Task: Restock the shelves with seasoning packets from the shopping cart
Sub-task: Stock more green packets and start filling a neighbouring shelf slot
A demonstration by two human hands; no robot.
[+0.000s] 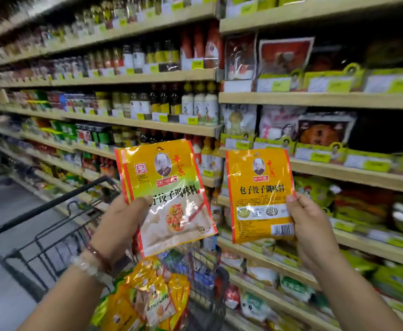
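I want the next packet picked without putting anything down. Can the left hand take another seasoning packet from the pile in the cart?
Probably not yet: the left hand already grips a seasoning packet. The pile lies uncovered in the shopping cart just below it.

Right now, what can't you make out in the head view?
- Left packet: first title character covered by the left hand.
- Right packet, pinched by the right hand: back fine print too small.
- Shelf price tags: blurred.
- Cart packets: count unclear, piled and cut off at the bottom edge.
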